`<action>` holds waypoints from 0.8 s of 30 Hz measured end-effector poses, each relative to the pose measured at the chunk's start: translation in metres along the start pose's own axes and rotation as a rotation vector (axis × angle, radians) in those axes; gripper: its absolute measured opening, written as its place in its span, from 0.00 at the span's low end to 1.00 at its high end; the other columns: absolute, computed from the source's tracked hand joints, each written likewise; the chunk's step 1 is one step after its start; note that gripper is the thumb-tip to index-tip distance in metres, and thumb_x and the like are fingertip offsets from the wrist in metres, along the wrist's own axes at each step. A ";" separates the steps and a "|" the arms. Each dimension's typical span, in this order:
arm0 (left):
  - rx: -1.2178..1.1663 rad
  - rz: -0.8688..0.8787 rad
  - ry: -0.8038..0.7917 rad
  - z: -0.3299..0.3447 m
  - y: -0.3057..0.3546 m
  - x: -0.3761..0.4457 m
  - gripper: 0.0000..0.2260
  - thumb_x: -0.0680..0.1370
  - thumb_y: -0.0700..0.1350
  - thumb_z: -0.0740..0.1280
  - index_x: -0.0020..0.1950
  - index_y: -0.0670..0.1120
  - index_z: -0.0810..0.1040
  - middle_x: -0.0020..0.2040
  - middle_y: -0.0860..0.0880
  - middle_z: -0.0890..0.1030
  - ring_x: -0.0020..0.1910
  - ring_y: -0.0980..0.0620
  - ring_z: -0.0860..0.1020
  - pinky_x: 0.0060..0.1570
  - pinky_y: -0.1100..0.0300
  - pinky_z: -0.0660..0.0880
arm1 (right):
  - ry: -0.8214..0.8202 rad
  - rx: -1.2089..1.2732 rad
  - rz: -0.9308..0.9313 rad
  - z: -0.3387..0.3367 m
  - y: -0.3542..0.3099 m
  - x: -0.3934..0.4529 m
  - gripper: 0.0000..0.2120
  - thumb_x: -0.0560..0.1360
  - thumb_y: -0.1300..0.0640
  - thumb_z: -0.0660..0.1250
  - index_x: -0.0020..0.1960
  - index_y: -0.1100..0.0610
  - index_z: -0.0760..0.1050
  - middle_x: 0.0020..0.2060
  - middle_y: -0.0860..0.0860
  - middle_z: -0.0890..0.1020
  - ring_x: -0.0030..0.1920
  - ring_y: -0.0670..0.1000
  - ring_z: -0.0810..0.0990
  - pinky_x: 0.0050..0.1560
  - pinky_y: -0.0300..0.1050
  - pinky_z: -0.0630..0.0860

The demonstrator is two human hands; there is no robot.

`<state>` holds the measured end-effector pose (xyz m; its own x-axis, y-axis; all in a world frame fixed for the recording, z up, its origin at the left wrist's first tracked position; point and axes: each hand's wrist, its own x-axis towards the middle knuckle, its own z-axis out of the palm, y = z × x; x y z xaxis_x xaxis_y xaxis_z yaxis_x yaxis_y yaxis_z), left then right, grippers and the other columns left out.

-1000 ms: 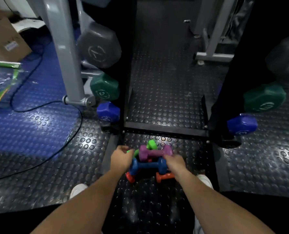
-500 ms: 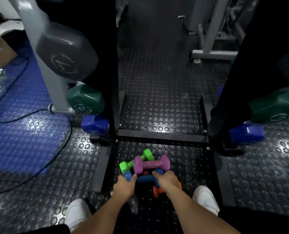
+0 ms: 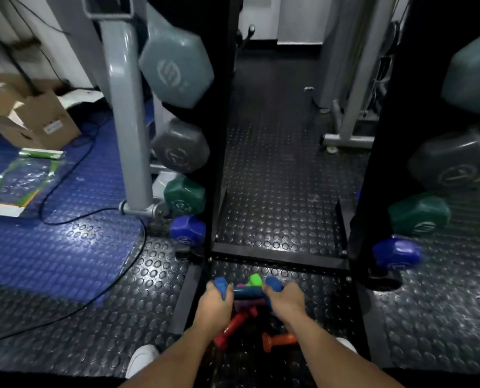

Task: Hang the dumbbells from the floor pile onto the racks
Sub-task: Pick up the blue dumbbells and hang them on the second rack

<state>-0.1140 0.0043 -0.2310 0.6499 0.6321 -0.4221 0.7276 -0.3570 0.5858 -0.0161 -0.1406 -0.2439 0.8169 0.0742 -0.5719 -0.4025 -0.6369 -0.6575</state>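
Between two black racks (image 3: pixel 219 135), each hung with four dumbbells, a pile (image 3: pixel 244 317) lies on the studded floor (image 3: pixel 275 191). One blue dumbbell (image 3: pixel 247 292) lies crosswise above it, ends pointing left and right. Left hand (image 3: pixel 215 308) and right hand (image 3: pixel 285 302) curl around its ends, knuckles up.

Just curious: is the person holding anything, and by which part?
Yes: the blue dumbbell, one end in each hand, left hand and right hand.
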 end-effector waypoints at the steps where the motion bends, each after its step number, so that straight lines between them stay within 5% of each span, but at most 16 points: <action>1: -0.010 0.034 0.017 -0.010 0.012 -0.002 0.17 0.82 0.54 0.61 0.59 0.40 0.70 0.56 0.37 0.82 0.56 0.37 0.79 0.51 0.54 0.73 | 0.009 0.006 -0.023 -0.008 -0.012 -0.003 0.15 0.74 0.46 0.74 0.45 0.57 0.75 0.44 0.55 0.82 0.42 0.54 0.79 0.42 0.42 0.70; 7: -0.124 0.228 0.129 -0.066 0.077 -0.025 0.15 0.82 0.54 0.62 0.58 0.43 0.70 0.52 0.41 0.81 0.53 0.39 0.80 0.48 0.56 0.72 | 0.063 0.095 -0.200 -0.066 -0.076 -0.036 0.19 0.75 0.46 0.74 0.51 0.61 0.77 0.38 0.52 0.81 0.32 0.48 0.78 0.26 0.37 0.68; 11: -0.156 0.358 0.218 -0.094 0.117 -0.049 0.14 0.82 0.56 0.62 0.57 0.46 0.70 0.47 0.45 0.81 0.49 0.42 0.81 0.44 0.55 0.73 | 0.147 0.204 -0.301 -0.109 -0.113 -0.066 0.15 0.73 0.47 0.76 0.48 0.55 0.75 0.39 0.53 0.83 0.37 0.52 0.84 0.40 0.48 0.83; 16: -0.204 0.496 0.359 -0.138 0.162 -0.086 0.18 0.81 0.57 0.62 0.64 0.45 0.73 0.51 0.44 0.82 0.51 0.42 0.80 0.48 0.53 0.73 | 0.235 0.253 -0.461 -0.161 -0.160 -0.120 0.16 0.70 0.45 0.78 0.44 0.53 0.75 0.40 0.52 0.84 0.40 0.53 0.84 0.46 0.54 0.83; 20: -0.252 0.650 0.528 -0.199 0.186 -0.122 0.14 0.81 0.57 0.63 0.61 0.50 0.73 0.46 0.52 0.77 0.41 0.56 0.73 0.41 0.63 0.65 | 0.187 0.368 -0.588 -0.180 -0.204 -0.175 0.16 0.72 0.48 0.78 0.46 0.57 0.76 0.39 0.53 0.82 0.36 0.53 0.84 0.41 0.59 0.84; 24: -0.259 0.768 0.666 -0.271 0.202 -0.137 0.15 0.79 0.57 0.65 0.60 0.50 0.76 0.44 0.51 0.80 0.41 0.52 0.78 0.39 0.60 0.68 | 0.124 0.503 -0.706 -0.182 -0.252 -0.224 0.17 0.72 0.53 0.77 0.46 0.62 0.72 0.43 0.57 0.79 0.38 0.53 0.82 0.36 0.57 0.85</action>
<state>-0.1152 0.0317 0.1324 0.6075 0.5765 0.5465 0.0504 -0.7145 0.6978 -0.0220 -0.1367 0.1393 0.9713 0.2208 0.0888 0.1037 -0.0570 -0.9930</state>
